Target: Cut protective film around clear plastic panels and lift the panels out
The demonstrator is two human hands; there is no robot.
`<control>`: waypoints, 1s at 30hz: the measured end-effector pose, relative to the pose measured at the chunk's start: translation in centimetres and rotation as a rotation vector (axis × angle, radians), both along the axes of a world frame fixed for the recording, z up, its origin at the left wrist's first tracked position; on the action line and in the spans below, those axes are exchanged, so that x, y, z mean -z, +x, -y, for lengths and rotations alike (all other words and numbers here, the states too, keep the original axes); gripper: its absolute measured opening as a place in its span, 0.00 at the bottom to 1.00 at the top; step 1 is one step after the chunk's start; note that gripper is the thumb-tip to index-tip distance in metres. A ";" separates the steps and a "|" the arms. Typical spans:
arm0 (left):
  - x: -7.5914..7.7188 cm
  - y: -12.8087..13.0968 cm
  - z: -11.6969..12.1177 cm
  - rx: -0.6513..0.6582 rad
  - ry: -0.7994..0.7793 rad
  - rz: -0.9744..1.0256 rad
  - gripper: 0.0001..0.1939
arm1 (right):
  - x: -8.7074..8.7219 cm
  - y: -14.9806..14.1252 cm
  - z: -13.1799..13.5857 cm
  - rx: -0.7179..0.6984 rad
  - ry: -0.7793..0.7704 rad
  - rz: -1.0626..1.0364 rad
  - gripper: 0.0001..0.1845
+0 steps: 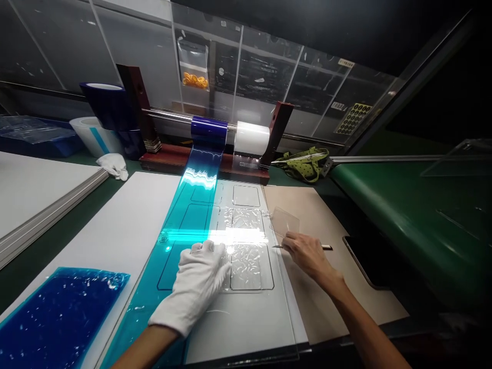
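Note:
My left hand [200,282] wears a white glove and lies palm down, its fingers slightly apart, across the right edge of a strip of blue-green film [154,307]. The film lies over a clear sheet [269,318] printed with black rounded outlines. Wrinkled clear film [246,266] covers part of that sheet, right of the glove. My bare right hand [305,252] is closed around a slim craft knife [327,247], its blade pointing left over the sheet's edge. A small clear plastic piece [286,221] is at its fingertips; whether they grip it I cannot tell.
Behind, a wooden stand [169,156] carries a blue film roll [209,128] and a white roll [252,137]. A dark blue sheet stack [57,318] lies left. A phone [365,261] rests on brown board [326,297]. A green pouch [307,164] sits behind.

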State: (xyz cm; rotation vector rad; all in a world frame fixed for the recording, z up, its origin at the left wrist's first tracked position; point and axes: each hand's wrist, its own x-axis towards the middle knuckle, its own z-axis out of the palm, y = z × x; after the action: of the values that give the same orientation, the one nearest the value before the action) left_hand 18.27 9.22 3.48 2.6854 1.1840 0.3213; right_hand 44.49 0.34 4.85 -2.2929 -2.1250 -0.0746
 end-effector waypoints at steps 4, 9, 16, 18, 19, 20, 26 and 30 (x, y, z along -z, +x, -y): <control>0.0 -0.7 1.8 -0.037 0.053 -0.107 0.21 | 0.3 -0.9 4.0 0.127 -0.062 -0.117 0.11; 2.2 -1.8 4.2 0.019 0.176 -0.155 0.17 | 0.8 -3.5 5.8 0.197 -0.186 -0.397 0.09; 4.0 -1.7 4.6 0.060 0.499 0.018 0.13 | 1.5 -3.5 5.0 0.158 -0.297 -0.956 0.13; 4.2 -1.5 4.0 0.057 0.575 0.049 0.12 | 1.9 -3.1 5.0 0.133 -0.318 -1.101 0.14; 4.2 -1.4 3.7 0.057 0.611 0.065 0.13 | 2.1 -2.9 5.0 0.132 -0.316 -1.137 0.15; 4.2 -1.4 3.4 0.061 0.641 0.079 0.16 | 2.2 -2.8 5.0 0.137 -0.311 -1.154 0.15; 2.9 -2.6 3.9 0.100 0.753 0.150 0.20 | 2.0 -2.0 6.1 0.209 -0.228 -1.136 0.18; 0.2 -4.5 3.7 0.021 0.882 0.167 0.21 | 1.8 -1.3 7.5 0.293 -0.157 -1.121 0.20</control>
State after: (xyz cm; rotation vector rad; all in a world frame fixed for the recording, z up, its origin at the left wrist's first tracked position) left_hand 13.80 5.51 3.31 3.2542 1.1347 1.3003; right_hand 43.21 -7.15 3.05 -1.9005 -1.2244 1.1031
